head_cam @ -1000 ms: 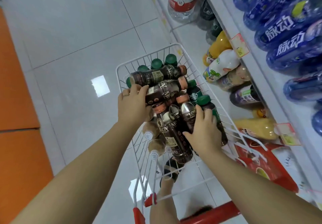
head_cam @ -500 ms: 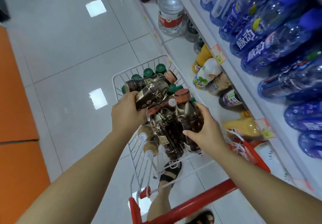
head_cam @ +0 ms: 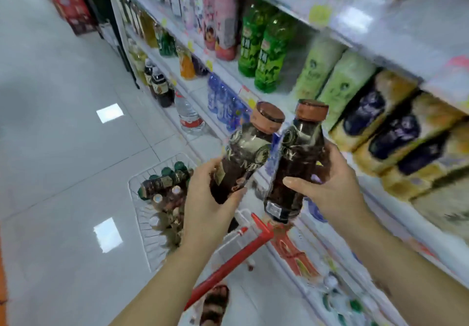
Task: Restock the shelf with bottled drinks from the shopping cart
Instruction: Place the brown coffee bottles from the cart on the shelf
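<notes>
Your left hand [head_cam: 208,199] and right hand [head_cam: 327,186] each grip a dark bottle mid-body; probably heavy, slick film, so hold below the shoulder.

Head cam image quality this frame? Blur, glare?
Head view: motion blur on the white shelf and its drinks, worst at right; dark brown-capped bottle in the left hand and its twin in the right hand sharper; glare patches on glossy floor tiles.

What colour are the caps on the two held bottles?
Copper-brown: left bottle's cap and right bottle's cap, best in the head view.
</notes>
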The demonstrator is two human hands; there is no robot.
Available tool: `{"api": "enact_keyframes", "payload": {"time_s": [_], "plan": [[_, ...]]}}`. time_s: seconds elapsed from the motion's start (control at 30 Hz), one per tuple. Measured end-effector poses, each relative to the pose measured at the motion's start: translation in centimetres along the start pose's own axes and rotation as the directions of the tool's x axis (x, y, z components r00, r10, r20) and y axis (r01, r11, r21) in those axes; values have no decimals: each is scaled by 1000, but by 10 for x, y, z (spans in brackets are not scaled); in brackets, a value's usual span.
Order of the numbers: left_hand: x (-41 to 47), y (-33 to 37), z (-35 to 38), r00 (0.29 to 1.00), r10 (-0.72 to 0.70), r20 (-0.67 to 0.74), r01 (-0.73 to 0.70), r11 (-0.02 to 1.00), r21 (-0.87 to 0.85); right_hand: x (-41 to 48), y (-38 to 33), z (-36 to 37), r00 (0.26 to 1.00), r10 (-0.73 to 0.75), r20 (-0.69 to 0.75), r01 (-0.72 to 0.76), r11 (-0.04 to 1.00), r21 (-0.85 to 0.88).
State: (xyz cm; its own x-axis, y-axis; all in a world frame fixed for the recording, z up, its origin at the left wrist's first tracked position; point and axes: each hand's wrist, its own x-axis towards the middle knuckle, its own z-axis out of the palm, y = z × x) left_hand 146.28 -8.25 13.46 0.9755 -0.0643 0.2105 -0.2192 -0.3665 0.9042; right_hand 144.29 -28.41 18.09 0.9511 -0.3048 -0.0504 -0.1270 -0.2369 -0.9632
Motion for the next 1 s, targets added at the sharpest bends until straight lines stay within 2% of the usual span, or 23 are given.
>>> {"api": "enact_keyframes", "payload": {"time_s": [0.17, 0.23, 0.4, 0.53, 0.63, 0.77, 1.0], "plan": [[-31, 111, 29, 966, 260, -9, -259, 958, -126, -70, -62, -85, 976, -179, -128, 188, 980, 67], [-46, 154, 43, 926, 376, -29, -374, 905, -203, -101, -84, -120, 940, -272, -208, 291, 954, 71], [-81, 242, 76, 853, 523, -2, -475, 773, -421, -170, -127, -198, 789, -497, -362, 514, 856, -55], [-97, 298, 105, 794, 607, 36, -516, 704, -488, -217, -147, -256, 629, -615, -476, 613, 769, -184], [-111, 331, 131, 735, 676, 60, -556, 650, -518, -246, -149, -296, 532, -665, -524, 603, 732, -317], [-124, 358, 162, 675, 734, 74, -593, 600, -536, -278, -130, -340, 479, -642, -598, 490, 761, -425], [-122, 382, 213, 671, 697, 252, -498, 676, -542, -290, -111, -391, 395, -609, -688, 270, 792, -547]]}}
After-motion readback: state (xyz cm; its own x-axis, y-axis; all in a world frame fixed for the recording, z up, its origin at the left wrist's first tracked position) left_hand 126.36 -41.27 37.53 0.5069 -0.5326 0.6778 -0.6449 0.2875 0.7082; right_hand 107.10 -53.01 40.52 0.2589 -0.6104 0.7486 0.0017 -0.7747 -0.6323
